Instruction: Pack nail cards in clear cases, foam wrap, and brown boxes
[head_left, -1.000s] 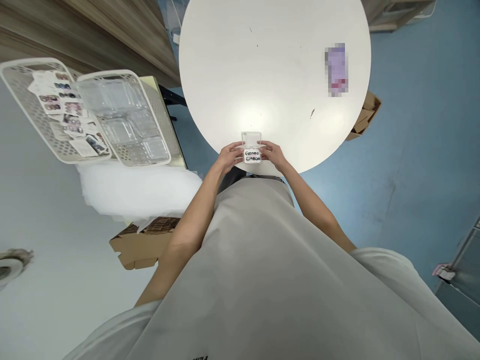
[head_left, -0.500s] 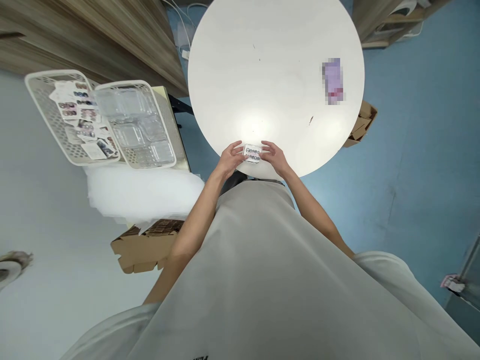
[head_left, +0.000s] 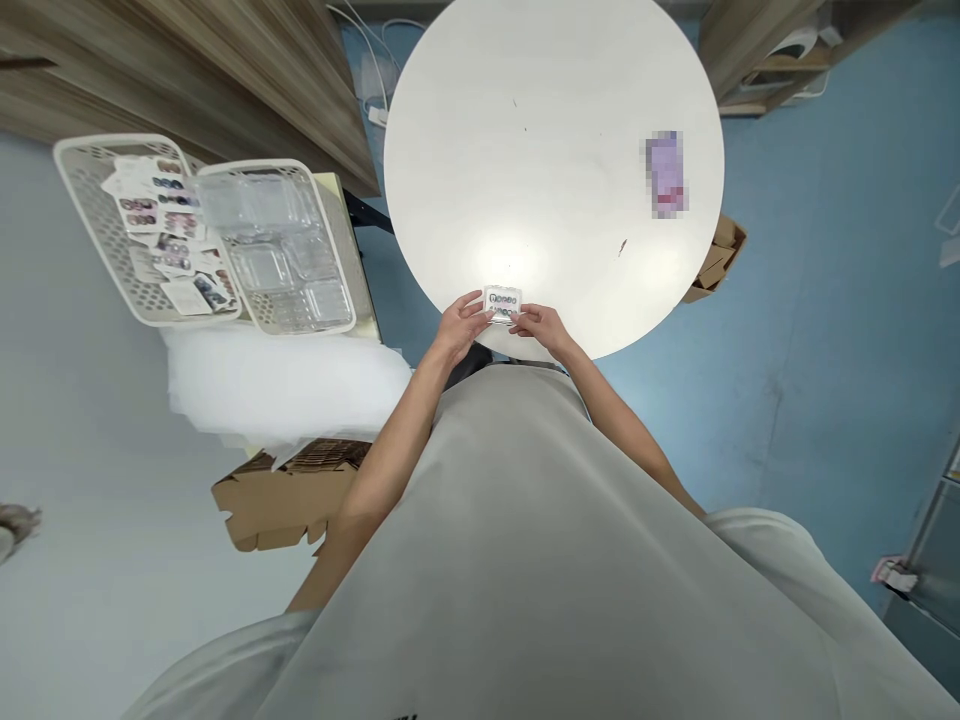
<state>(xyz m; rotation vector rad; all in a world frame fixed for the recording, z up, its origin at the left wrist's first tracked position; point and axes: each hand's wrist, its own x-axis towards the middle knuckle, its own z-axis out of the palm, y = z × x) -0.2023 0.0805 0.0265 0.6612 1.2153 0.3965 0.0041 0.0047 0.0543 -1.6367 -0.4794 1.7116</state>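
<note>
Small clear plastic box: you have this flat rectangular case (head_left: 502, 300) at the near edge of the table, directly in front of your waist, between your two hands; its lid looks closed, and you cannot tell whether its underside touches the tabletop.
Contents: two rows of small dark round pieces show through the clear top, too small for you to make out further.
Left hand: yours (head_left: 459, 328) grips the case at its left side, the thumb on the near left corner and the fingers spread beside it.
Right hand: yours (head_left: 545, 328) grasps the near right corner with thumb and fingertips.
Table: the round white tabletop (head_left: 555, 140) reaches away from you; a purple rectangular object (head_left: 665, 175), pixelated, lies toward its far right.
Baskets: to your left stand two white perforated plastic baskets, side by side; the outer one (head_left: 88, 235) holds printed cards, the inner one (head_left: 335, 235) clear plastic boxes.
Below the baskets: a soft white bundle (head_left: 285, 385) lies nearer you, with flat brown cardboard (head_left: 277, 508) beyond it.
Right of table: an open brown cardboard box (head_left: 716, 262) shows partly past the table's edge.
</note>
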